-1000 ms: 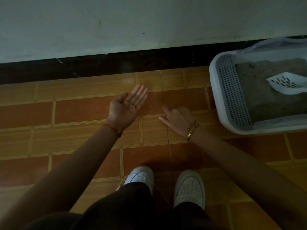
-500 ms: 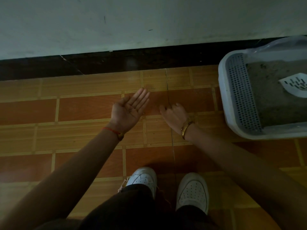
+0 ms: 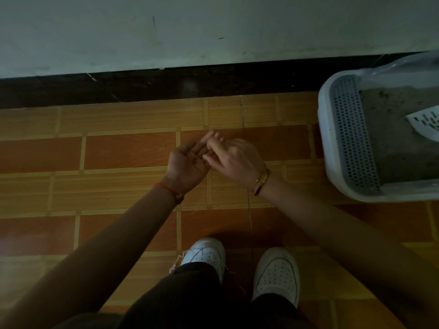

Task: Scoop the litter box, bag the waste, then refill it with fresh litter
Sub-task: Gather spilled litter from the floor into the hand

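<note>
Litter box stands on the tiled floor to the right of the right hand, apart from it, with part of it cut off by the frame's right edge. Its white rim carries a grey perforated panel on the side nearest the hands, and past that panel the tray is filled with grey litter. A white slotted scoop lies on the litter, only partly in view. Clear plastic bag sits at the far edge of the box, further from the hands than the scoop. The left hand is held palm up above the floor, fingers relaxed and nearly straight, gripping nothing; a few small dark specks lie in its palm, too small to identify. The right hand is back-up just beside it, fingers curled, its fingertips touching the left hand's fingers and palm; whether it pinches anything cannot be told. A red string circles the left wrist and a gold bracelet the right. Beyond the hands run a black skirting and a pale wall. Nearer the person than the hands are two white shoes and dark trousers
</note>
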